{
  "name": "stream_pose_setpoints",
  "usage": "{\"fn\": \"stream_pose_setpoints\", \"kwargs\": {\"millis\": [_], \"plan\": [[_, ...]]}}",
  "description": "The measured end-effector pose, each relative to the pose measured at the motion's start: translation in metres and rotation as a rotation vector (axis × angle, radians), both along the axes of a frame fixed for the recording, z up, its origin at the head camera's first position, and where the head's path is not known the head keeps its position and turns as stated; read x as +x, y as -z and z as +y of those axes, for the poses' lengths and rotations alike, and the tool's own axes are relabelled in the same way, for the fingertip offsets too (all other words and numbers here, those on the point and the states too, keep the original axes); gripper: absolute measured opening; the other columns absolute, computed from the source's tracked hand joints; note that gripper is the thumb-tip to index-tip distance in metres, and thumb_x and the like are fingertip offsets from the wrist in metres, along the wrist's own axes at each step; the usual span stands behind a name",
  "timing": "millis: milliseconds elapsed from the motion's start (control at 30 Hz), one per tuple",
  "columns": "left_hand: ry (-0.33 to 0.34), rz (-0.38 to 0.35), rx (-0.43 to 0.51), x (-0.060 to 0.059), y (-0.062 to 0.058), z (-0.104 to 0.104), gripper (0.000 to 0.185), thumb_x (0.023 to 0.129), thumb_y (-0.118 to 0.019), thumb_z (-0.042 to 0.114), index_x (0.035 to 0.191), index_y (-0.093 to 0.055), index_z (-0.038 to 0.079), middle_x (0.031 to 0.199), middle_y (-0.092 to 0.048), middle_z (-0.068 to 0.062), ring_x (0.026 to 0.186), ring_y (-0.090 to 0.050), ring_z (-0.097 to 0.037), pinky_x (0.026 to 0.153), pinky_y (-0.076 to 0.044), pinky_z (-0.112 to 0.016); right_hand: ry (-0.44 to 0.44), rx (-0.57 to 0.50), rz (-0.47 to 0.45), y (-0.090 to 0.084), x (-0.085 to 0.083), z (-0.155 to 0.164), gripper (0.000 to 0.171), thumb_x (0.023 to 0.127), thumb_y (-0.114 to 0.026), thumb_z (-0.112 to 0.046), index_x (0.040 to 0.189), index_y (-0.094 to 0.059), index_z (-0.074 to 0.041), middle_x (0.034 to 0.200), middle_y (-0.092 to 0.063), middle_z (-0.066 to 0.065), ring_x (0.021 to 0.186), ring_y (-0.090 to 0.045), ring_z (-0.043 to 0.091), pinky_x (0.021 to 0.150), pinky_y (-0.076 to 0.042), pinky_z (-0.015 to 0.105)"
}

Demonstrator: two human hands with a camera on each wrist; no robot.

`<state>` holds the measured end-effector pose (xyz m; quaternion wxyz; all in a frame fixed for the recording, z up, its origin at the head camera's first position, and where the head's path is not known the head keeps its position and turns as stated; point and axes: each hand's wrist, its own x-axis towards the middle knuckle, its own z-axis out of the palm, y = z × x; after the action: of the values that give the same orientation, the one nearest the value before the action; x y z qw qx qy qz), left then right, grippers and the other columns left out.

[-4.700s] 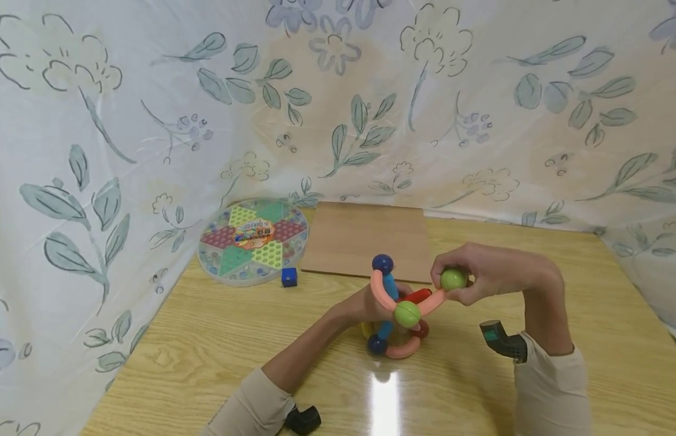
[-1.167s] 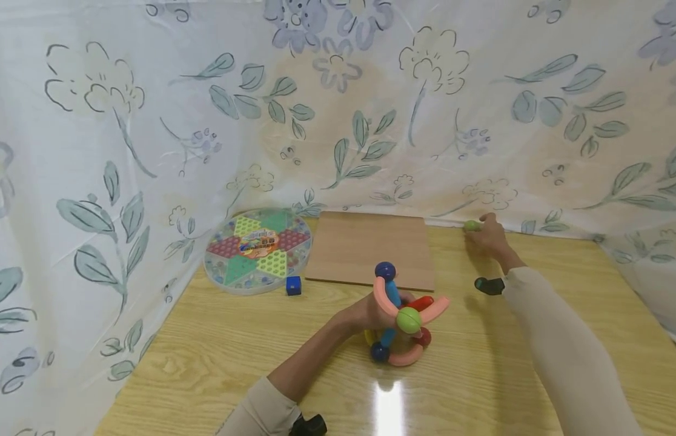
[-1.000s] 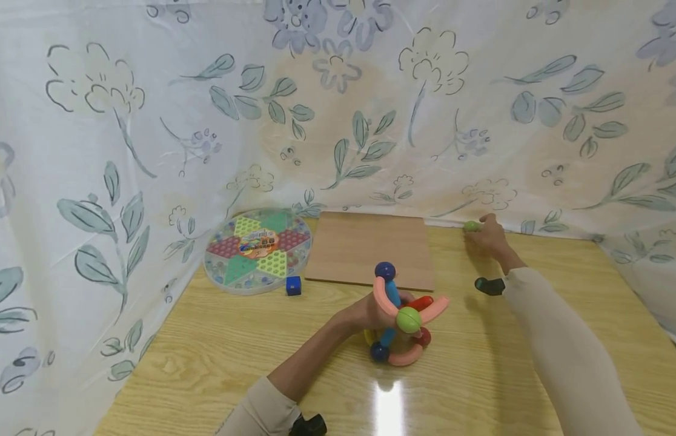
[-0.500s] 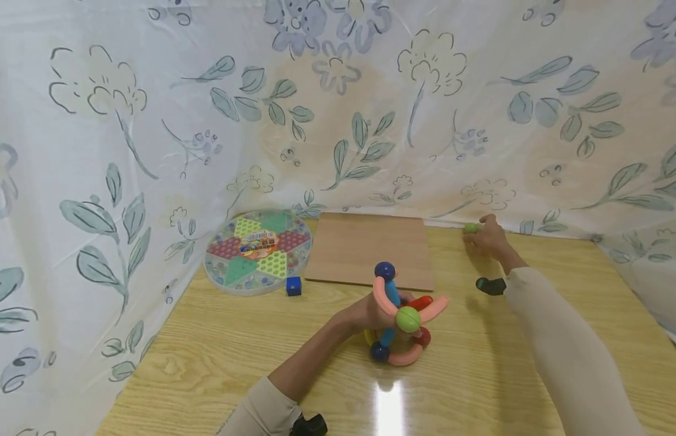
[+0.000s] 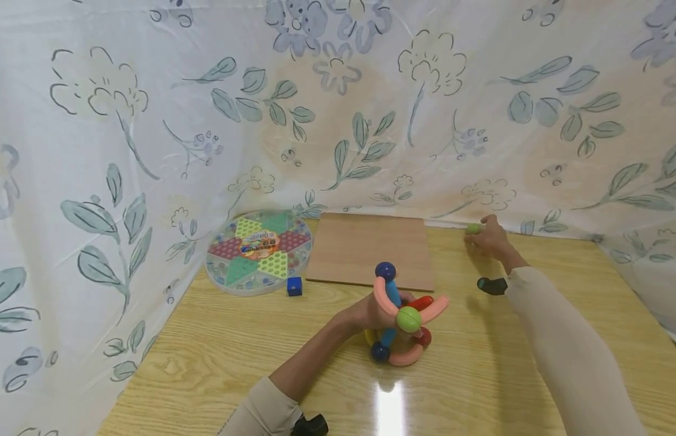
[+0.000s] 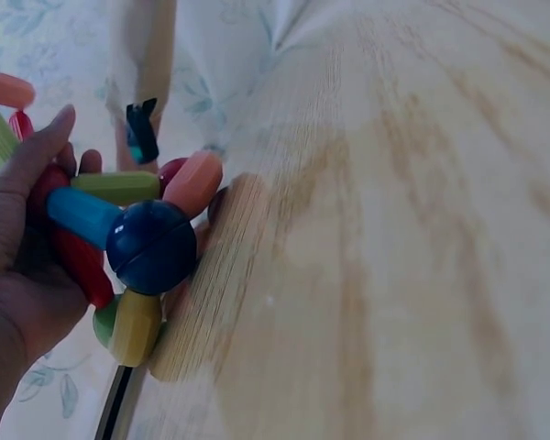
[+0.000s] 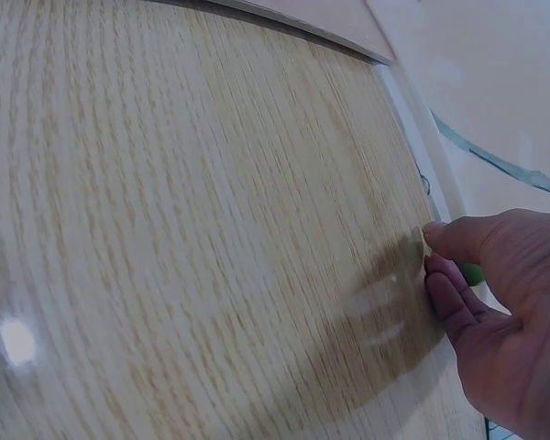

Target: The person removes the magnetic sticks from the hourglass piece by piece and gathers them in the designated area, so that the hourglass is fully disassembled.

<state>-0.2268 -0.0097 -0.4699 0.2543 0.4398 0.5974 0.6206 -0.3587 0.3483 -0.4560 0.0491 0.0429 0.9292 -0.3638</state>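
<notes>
In the head view, my left hand (image 5: 371, 312) grips a construction of magnetic rods and balls (image 5: 391, 293). It has blue, red, yellow and salmon rods joined by dark blue, red and green balls. One curved salmon rod (image 5: 436, 309) points right with a bare end. The left wrist view shows the fingers wrapped round red and blue rods, beside a dark blue ball (image 6: 151, 246). At the table's far edge, my right hand (image 5: 492, 237) pinches a green ball (image 5: 473, 229). In the right wrist view, fingers mostly hide that green ball (image 7: 472, 273).
A round Chinese checkers board (image 5: 245, 281) lies at the back left, with a small blue cube (image 5: 294, 286) near its front rim. Beside it lies a flat wooden board (image 5: 367, 248). A floral cloth (image 5: 338, 163) hangs along the table's back edge.
Over several seconds, my right hand has taken the green ball off the salmon rod's end and carried it to the back of the table. In the last second both hands hardly moved.
</notes>
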Motion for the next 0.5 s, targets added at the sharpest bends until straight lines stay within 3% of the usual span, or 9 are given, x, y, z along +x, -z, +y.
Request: {"fn": "stream_pose_setpoints", "kwargs": {"millis": [100, 333, 500], "plan": [[0.002, 0.006, 0.001, 0.0001, 0.0, -0.0003, 0.093, 0.077, -0.083, 0.066, 0.119, -0.067, -0.015, 0.107, -0.066, -0.043, 0.081, -0.063, -0.002, 0.077, -0.048, -0.017, -0.006, 0.001, -0.001, -0.0008, 0.0009, -0.0003, 0.078, 0.1, -0.064, -0.016, 0.148, -0.014, 0.019, 0.14, -0.035, 0.05, 0.118, -0.046, 0.052, 0.095, -0.048, 0.052], [-0.015, 0.029, -0.02, -0.0012, -0.0012, -0.0016, 0.064, 0.085, -0.085, 0.041, 0.117, -0.069, -0.012, 0.108, -0.069, -0.037, 0.084, -0.062, -0.001, 0.077, -0.047, -0.017, -0.03, 0.022, 0.03, 0.0002, 0.0004, 0.0, 0.064, 0.102, -0.06, -0.015, 0.142, -0.025, 0.021, 0.139, -0.038, 0.05, 0.119, -0.046, 0.052, 0.096, -0.047, 0.055], [-0.008, 0.033, -0.015, -0.0001, -0.0029, -0.001, 0.07, 0.084, -0.084, 0.048, 0.116, -0.069, -0.012, 0.107, -0.07, -0.037, 0.083, -0.063, -0.002, 0.077, -0.047, -0.017, -0.027, 0.02, 0.023, -0.0005, 0.0006, -0.0003, 0.065, 0.102, -0.06, -0.016, 0.143, -0.025, 0.021, 0.138, -0.038, 0.048, 0.116, -0.046, 0.05, 0.094, -0.047, 0.053]]}}
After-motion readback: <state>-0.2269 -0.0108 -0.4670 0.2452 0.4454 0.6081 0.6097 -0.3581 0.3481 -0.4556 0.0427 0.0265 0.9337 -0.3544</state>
